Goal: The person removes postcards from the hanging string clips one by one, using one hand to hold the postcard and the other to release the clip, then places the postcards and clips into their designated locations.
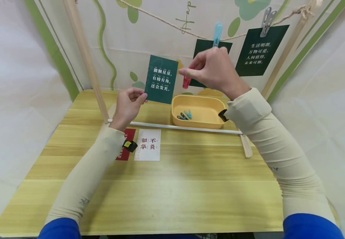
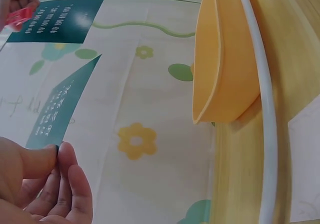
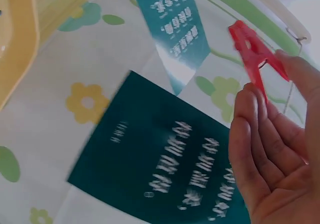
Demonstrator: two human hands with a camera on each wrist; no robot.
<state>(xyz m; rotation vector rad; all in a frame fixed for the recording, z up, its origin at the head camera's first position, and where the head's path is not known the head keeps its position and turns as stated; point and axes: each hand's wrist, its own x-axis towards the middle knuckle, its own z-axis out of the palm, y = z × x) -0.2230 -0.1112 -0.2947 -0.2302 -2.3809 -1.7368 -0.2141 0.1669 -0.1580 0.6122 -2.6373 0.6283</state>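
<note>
My left hand (image 1: 129, 105) pinches a dark green card (image 1: 161, 79) with white writing by its lower left corner, holding it up below the rope. In the right wrist view, my right hand (image 3: 280, 149) pinches a red clothespin (image 3: 249, 51) between thumb and fingers. The clothespin is apart from the held card, to its right in the head view. Behind the right hand, a second green card (image 1: 197, 48) hangs from the rope (image 1: 172, 25) by a blue clothespin (image 1: 217, 34). Farther right, a grey clothespin (image 1: 267, 21) holds a third green card (image 1: 257, 63).
A yellow basin (image 1: 205, 124) with several clothespins (image 1: 185, 115) stands behind a white rod (image 1: 172, 126). On the table (image 1: 172, 199) lie a white card (image 1: 148, 151) and a red card (image 1: 129, 133), partly hidden by the left wrist. Wooden posts (image 1: 85, 56) flank the rope.
</note>
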